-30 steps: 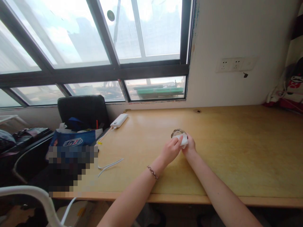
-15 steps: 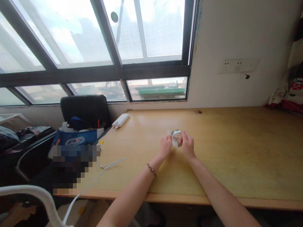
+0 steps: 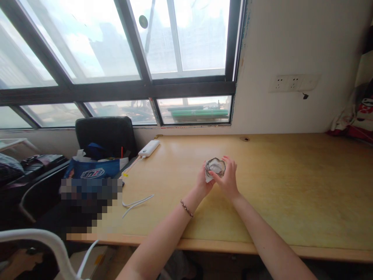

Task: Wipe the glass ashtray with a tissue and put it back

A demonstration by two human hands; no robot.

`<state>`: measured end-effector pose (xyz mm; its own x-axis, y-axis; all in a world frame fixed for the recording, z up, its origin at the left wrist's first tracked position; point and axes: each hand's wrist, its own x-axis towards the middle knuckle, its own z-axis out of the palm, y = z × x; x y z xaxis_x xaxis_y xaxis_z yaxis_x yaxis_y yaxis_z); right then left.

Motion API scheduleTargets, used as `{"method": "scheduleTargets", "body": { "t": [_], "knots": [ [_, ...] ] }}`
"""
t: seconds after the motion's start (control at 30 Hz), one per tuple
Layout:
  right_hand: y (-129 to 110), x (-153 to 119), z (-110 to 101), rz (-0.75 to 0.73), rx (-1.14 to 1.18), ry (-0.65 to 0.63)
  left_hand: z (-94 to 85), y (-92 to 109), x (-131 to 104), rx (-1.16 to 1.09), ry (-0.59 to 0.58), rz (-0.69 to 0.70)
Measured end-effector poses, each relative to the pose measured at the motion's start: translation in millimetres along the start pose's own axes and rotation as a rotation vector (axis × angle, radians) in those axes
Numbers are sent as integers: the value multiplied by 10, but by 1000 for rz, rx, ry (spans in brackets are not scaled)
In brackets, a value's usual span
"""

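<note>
A small clear glass bowl (image 3: 216, 166) with a wavy, dark-looking rim is held over the middle of the table, its round opening facing up toward me. My left hand (image 3: 204, 181) is closed around its left side, with a white tissue or cloth (image 3: 208, 178) showing between palm and glass. From the right, my right hand (image 3: 229, 177) grips the bowl, its thumb at the near rim and its fingers around the far right side. Something whitish shows inside the bowl; I cannot tell whether it is the tissue or a see-through view.
The wooden table (image 3: 291, 194) runs beneath my hands. A white power bank (image 3: 149, 148) with a cable lies at its back left edge, and a loose white cable end (image 3: 142, 200) nearer me. A black chair (image 3: 105, 134) with a blue bag (image 3: 93, 169) stands at left.
The bowl has turned from side-on so its opening faces up. My right hand has shifted from its right edge to grasp across the rim, and the left hand has moved under it.
</note>
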<state>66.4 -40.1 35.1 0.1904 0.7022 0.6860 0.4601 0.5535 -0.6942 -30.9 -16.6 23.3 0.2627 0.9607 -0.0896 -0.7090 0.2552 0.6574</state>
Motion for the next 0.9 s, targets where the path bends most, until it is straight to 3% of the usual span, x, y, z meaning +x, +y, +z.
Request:
{"method": "scheduleTargets", "body": {
  "t": [0.07,0.23,0.3,0.43,0.63,0.9],
  "knots": [
    [54,-14,47,31,14,-23,-19,-2,40,-5,33,52],
    [87,-25,76,48,160,-255,-44,38,101,-1,106,113],
    [48,-12,53,55,171,-225,-48,62,108,32,144,110],
    [23,21,34,128,183,-144,-72,127,117,147,89,178],
    [262,48,122,361,253,-67,-137,189,115,366,53,386],
    [390,85,114,466,281,19,-152,146,45,1041,37,741]
  ]
}}
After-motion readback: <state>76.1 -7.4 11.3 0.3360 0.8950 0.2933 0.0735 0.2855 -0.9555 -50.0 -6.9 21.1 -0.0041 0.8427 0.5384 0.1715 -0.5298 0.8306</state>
